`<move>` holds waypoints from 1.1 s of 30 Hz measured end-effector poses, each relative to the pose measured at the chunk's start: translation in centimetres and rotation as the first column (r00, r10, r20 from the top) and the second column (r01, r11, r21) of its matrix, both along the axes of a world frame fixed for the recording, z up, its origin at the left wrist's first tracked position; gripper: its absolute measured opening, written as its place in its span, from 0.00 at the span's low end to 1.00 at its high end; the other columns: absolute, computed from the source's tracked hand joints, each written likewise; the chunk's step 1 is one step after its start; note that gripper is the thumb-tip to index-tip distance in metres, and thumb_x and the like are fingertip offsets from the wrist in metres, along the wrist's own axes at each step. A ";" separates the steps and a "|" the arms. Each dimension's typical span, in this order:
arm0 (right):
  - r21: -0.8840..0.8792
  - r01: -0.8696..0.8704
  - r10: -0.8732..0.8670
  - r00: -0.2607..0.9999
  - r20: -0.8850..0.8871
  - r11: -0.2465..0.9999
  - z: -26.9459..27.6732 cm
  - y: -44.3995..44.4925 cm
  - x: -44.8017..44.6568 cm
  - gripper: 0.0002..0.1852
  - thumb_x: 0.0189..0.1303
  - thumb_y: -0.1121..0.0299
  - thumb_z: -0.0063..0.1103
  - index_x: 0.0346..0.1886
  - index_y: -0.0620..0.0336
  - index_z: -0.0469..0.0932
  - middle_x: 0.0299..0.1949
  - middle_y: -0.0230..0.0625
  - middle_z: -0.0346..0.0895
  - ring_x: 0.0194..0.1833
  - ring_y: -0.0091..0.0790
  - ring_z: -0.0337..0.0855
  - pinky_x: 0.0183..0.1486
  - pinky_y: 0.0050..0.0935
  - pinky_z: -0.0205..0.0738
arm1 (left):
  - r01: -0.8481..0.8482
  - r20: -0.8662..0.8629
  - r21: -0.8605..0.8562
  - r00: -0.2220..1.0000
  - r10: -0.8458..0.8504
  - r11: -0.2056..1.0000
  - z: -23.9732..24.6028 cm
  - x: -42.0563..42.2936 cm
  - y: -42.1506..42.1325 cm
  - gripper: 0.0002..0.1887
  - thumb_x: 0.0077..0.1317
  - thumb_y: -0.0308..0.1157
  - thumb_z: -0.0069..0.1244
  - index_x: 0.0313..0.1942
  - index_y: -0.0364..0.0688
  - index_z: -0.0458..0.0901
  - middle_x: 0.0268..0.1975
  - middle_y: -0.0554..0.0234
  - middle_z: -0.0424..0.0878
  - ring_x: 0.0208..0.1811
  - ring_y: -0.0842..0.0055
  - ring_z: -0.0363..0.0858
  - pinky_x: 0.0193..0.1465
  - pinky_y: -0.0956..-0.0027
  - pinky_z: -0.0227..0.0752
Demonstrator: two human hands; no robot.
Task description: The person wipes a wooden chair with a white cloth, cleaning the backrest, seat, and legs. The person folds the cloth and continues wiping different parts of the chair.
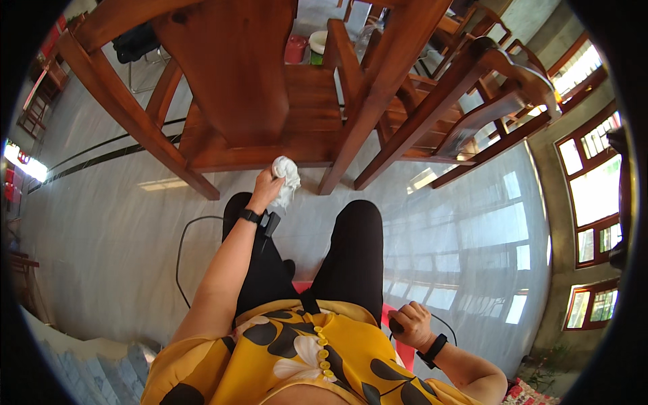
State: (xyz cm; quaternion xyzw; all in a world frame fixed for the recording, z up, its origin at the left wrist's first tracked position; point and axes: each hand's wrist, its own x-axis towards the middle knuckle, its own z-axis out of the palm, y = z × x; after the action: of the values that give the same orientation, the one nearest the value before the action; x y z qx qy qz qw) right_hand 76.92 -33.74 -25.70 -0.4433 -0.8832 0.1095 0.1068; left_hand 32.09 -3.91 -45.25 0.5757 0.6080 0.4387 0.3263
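Note:
My left hand (267,188) grips a bunched white cloth (287,182), just in front of the lower back edge of a wooden armchair (228,66). Whether the cloth touches the chair I cannot tell. A black device sits on a strap at my left wrist. Beside my right hip, my right hand (412,324) is curled around a small dark object (396,325), mostly hidden by the fingers. A black strap circles that wrist too.
A second wooden chair (420,126) stands at the right. Red seat parts (405,352) show under me. A black cable (178,263) loops at my left. Beyond the armchair are a red container (295,49) and a pale-rimmed bucket (318,43). Barred windows line the right wall.

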 end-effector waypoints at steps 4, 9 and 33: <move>0.052 0.074 -0.070 0.994 -0.083 0.996 0.2 -0.8 -0.2 0.14 0.45 0.75 0.73 0.38 0.50 0.86 0.30 0.29 0.73 0.32 0.39 0.75 0.35 0.37 0.68 | -0.079 0.280 0.032 0.958 0.067 0.996 1.7 0.9 0.3 0.16 0.67 0.26 0.58 0.54 0.33 0.84 0.49 0.52 0.91 0.52 0.66 0.88 0.56 0.63 0.79; 0.080 0.262 -0.248 0.957 -0.150 0.962 0.3 -3.1 -1.0 0.14 0.45 0.76 0.75 0.38 0.51 0.86 0.30 0.31 0.74 0.34 0.41 0.76 0.37 0.39 0.67 | -0.094 0.361 0.275 0.933 -0.012 0.957 9.6 3.7 1.5 0.17 0.69 0.20 0.55 0.58 0.34 0.82 0.51 0.59 0.89 0.54 0.75 0.85 0.59 0.69 0.76; -0.135 0.218 -0.237 0.959 -0.153 0.967 -0.3 -2.7 0.3 0.14 0.49 0.62 0.71 0.40 0.52 0.86 0.32 0.33 0.74 0.35 0.41 0.76 0.40 0.41 0.68 | -0.004 -0.757 -0.215 0.632 -0.164 0.977 -0.4 7.4 21.9 0.32 0.65 0.26 0.49 0.72 0.45 0.73 0.77 0.55 0.65 0.73 0.44 0.66 0.73 0.45 0.65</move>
State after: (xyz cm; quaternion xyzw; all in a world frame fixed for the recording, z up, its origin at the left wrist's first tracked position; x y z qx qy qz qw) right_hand 77.19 -36.47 -26.03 -0.5367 -0.8063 0.1848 0.1665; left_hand 39.52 17.96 -45.70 0.6991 0.7027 0.0739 0.1100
